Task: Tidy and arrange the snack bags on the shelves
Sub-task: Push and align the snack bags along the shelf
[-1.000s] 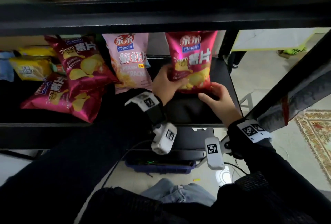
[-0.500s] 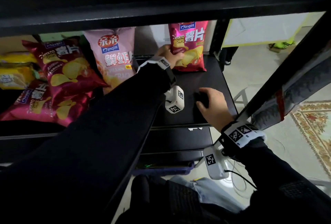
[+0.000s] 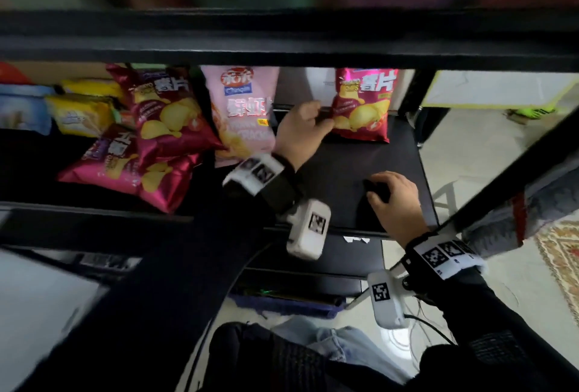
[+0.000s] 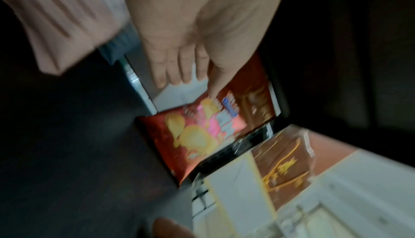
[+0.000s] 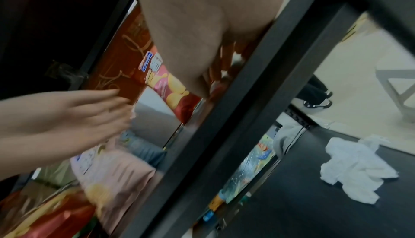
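A red potato-chip bag point(image 3: 366, 110) point(image 4: 191, 135) point(image 5: 170, 89) stands upright at the back right of the black shelf point(image 3: 344, 166). My left hand point(image 3: 322, 116) point(image 4: 186, 75) point(image 5: 89, 110) is at its left edge with fingers stretched out, the thumb touching the bag. My right hand point(image 3: 376, 191) rests on the shelf board in front of the bag, fingers loosely curled and holding nothing. A pink shrimp-cracker bag point(image 3: 244, 110) point(image 5: 116, 171) stands just left of my left hand. Two more red chip bags point(image 3: 166, 116) lie tumbled further left.
Yellow bags point(image 3: 78, 113) sit at the far left of the shelf. The upper shelf's black beam point(image 3: 282, 34) runs low overhead. A slanted black post point(image 3: 517, 172) stands close on the right. A white cloth point(image 5: 354, 167) lies on the dark floor outside.
The red bag went from mid-shelf, held in both hands, to the back of the shelf. My right hand let go and drew back onto the board. My left hand's fingers have straightened.
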The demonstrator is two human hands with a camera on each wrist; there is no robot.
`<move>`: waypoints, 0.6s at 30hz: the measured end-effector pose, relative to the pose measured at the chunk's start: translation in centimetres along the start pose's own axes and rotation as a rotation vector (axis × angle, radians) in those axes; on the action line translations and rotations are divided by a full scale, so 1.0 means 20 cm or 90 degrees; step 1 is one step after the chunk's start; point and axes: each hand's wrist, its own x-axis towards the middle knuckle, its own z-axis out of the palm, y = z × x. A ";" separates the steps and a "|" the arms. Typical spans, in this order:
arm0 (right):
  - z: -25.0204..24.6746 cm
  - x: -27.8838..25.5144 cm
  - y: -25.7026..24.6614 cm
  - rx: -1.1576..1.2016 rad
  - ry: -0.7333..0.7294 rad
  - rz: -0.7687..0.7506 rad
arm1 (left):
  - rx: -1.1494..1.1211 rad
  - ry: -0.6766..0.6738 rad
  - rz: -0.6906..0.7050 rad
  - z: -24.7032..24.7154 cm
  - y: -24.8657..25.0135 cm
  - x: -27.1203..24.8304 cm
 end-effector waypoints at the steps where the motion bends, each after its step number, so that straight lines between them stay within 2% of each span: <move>1: 0.01 0.01 -0.02 -0.006 0.008 0.014 | -0.034 0.040 0.020 -0.09 0.01 -0.07; 2: 0.02 0.01 -0.05 -0.007 0.018 0.024 | -0.036 0.090 0.038 -0.19 0.02 -0.13; 5: 0.09 0.01 -0.18 0.020 0.027 0.001 | 0.138 0.319 0.039 -0.52 -0.03 -0.23; 7: 0.16 0.02 -0.28 0.038 0.018 -0.039 | 0.226 0.480 -0.027 -0.73 -0.08 -0.26; 8: 0.19 0.01 -0.32 0.041 0.011 -0.050 | 0.259 0.524 -0.073 -0.81 -0.10 -0.25; 10: 0.26 0.01 -0.39 0.019 -0.001 -0.049 | 0.280 0.490 -0.157 -0.93 -0.13 -0.21; 13: 0.33 -0.02 -0.43 -0.018 -0.004 -0.048 | 0.244 0.331 -0.261 -1.03 -0.18 -0.11; 15: 0.34 -0.02 -0.42 -0.016 0.002 -0.047 | 0.261 0.251 -0.298 -1.06 -0.21 -0.07; 18: 0.35 -0.02 -0.40 -0.006 0.017 -0.056 | 0.252 0.267 -0.271 -1.09 -0.22 -0.06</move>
